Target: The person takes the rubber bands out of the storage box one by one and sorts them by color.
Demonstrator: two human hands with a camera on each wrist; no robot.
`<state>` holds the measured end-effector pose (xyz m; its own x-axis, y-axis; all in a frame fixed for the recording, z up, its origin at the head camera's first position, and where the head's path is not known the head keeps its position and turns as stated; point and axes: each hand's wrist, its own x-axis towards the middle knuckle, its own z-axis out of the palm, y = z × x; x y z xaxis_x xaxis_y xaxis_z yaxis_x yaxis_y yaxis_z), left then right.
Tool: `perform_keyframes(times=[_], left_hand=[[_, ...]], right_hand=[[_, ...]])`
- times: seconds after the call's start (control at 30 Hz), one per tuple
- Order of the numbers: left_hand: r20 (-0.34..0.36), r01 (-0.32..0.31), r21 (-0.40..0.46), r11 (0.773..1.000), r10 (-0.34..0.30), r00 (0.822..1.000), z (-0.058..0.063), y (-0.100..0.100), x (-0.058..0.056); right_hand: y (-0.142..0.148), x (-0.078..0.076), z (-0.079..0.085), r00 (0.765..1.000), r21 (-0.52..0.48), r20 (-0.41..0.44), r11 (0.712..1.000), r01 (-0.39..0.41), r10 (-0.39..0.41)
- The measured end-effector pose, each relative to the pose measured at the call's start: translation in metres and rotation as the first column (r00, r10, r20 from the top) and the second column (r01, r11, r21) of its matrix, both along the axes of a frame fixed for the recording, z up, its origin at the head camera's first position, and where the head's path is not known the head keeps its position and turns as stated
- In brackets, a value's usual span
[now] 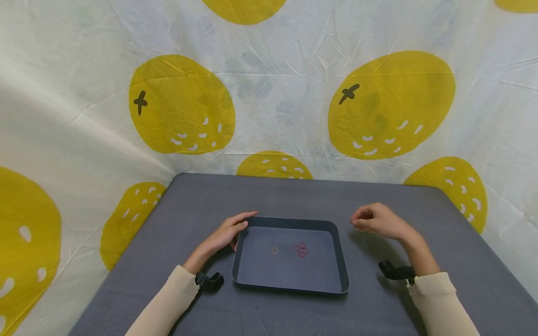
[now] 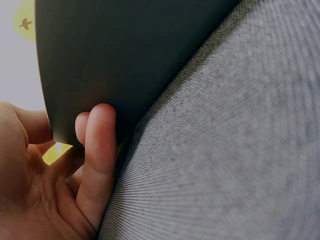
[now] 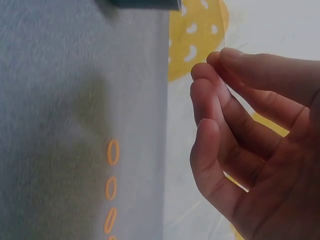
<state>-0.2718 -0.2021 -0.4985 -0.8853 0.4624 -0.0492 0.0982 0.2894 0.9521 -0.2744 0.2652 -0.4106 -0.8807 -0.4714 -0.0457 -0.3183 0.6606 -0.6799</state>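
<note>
A dark grey shallow tray rests on the table; inside lie several small red rubber bands and one orange rubber band. My left hand grips the tray's far left corner. In the left wrist view, fingertips press against the tray's outer wall. To the right of the tray, my right hand hovers over the table, fingers loosely bent, thumb close to the index fingertip. Nothing shows between them. Orange rubber bands lie in a row on the table near that hand, mostly hidden in the head view.
A grey cloth covers the table. Behind and at the sides hangs a white curtain printed with large yellow fruit. Both wrists wear black camera mounts.
</note>
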Motion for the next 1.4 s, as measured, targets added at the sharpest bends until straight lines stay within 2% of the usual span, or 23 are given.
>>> perform_keyframes(times=[0.4, 0.87, 1.0, 1.2, 1.4], left_hand=[[0.010, -0.003, -0.010, 1.000, 0.003, 1.000, 0.001, 0.001, -0.001], [0.000, -0.005, 0.000, 1.000, 0.005, 1.000, -0.006, 0.000, 0.000], [-0.001, -0.005, 0.007, 1.000, 0.005, 1.000, -0.008, 0.000, -0.001], [0.005, -0.019, -0.002, 1.000, 0.019, 1.000, -0.008, 0.000, -0.001], [0.012, -0.025, -0.010, 1.000, 0.025, 1.000, -0.006, 0.000, -0.001]], right_hand=[[-0.023, 0.001, 0.008, 0.999, 0.007, 0.000, 0.999, -0.045, 0.045], [-0.073, 0.005, 0.003, 0.987, 0.022, -0.037, 0.988, -0.153, 0.154], [-0.095, 0.002, 0.004, 0.973, 0.045, -0.062, 0.975, -0.218, 0.221], [-0.133, -0.001, 0.003, 0.940, 0.076, -0.073, 0.941, -0.329, 0.334], [-0.169, -0.002, -0.003, 0.917, 0.136, -0.054, 0.913, -0.384, 0.394]])
